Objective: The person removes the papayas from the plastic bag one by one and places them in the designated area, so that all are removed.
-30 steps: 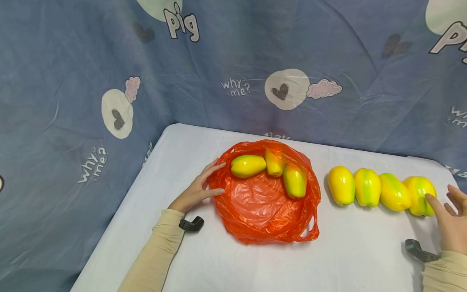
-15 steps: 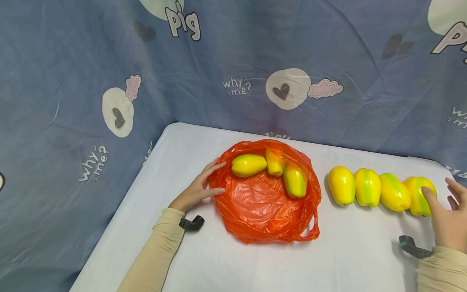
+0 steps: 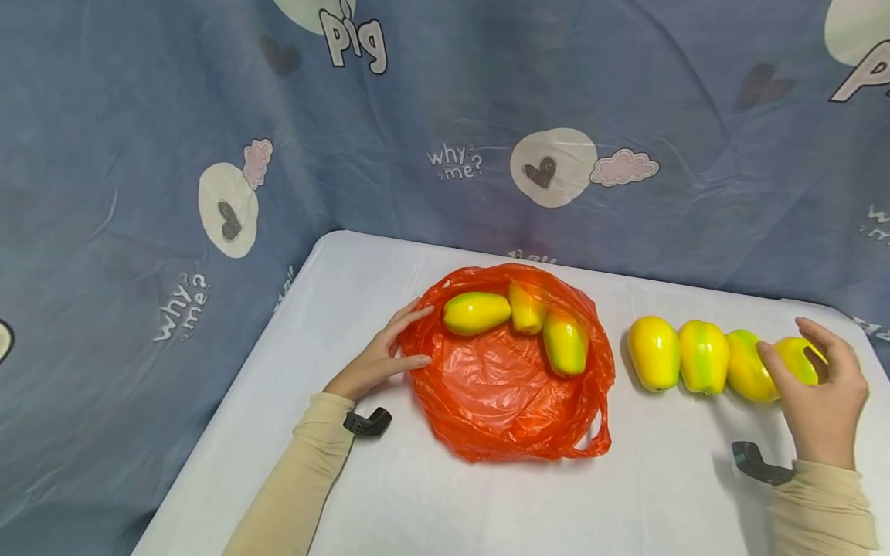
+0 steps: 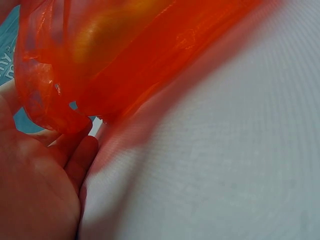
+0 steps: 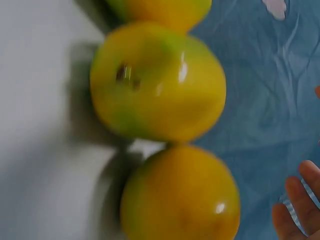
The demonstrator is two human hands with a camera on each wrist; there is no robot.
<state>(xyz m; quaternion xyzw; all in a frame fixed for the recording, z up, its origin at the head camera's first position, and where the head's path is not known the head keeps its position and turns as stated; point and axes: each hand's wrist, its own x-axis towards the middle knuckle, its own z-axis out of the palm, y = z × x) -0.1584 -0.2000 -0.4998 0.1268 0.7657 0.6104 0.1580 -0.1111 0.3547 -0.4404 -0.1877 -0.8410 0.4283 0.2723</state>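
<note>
A red plastic bag [image 3: 497, 394] lies spread on the table with its mouth facing up. Three yellow-green mangoes rest inside, one of them a mango [image 3: 477, 313] on its side. My left hand [image 3: 378, 357] touches the bag's left side, thumb and fingers apart; close up, the thin red film [image 4: 135, 65] drapes over its fingertips. To the right of the bag stands a row of several mangoes, with a mango [image 3: 654, 353] at its left end. My right hand [image 3: 823, 405] hovers over the row's right end, fingers spread, and partly hides the last mango [image 3: 796, 357]. The right wrist view has a mango [image 5: 160, 82] apart from the fingers.
A white cloth [image 3: 556, 510] covers the table. Behind and to the left hangs a blue printed curtain [image 3: 417, 93]. A loop handle [image 3: 596, 444] of the bag sticks out at its lower right. Each wrist wears a black device [image 3: 368, 423].
My right hand has moved left along the row, from beside the last mango to over the last ones. The left hand and the bag stay where they were.
</note>
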